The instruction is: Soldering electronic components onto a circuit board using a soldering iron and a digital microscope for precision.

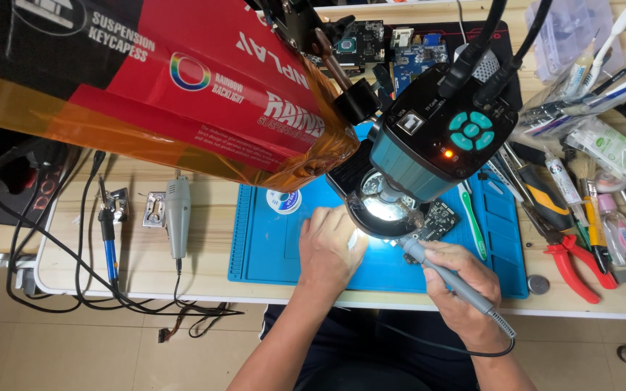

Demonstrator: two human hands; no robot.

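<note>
A dark circuit board (440, 219) lies on the blue work mat (269, 250), directly under the teal microscope camera (429, 148) and its lit ring lamp. The right hand (458, 286), just below-right of the microscope, is closed around a grey soldering pen (447, 279) whose tip points toward the board. The left hand (331, 246), left of the microscope, rests fingers-down on the mat; whether it pinches anything cannot be told. The lens housing hides most of the board. A clear plastic box (570, 32) far right of the microscope holds small parts, indistinct.
</note>
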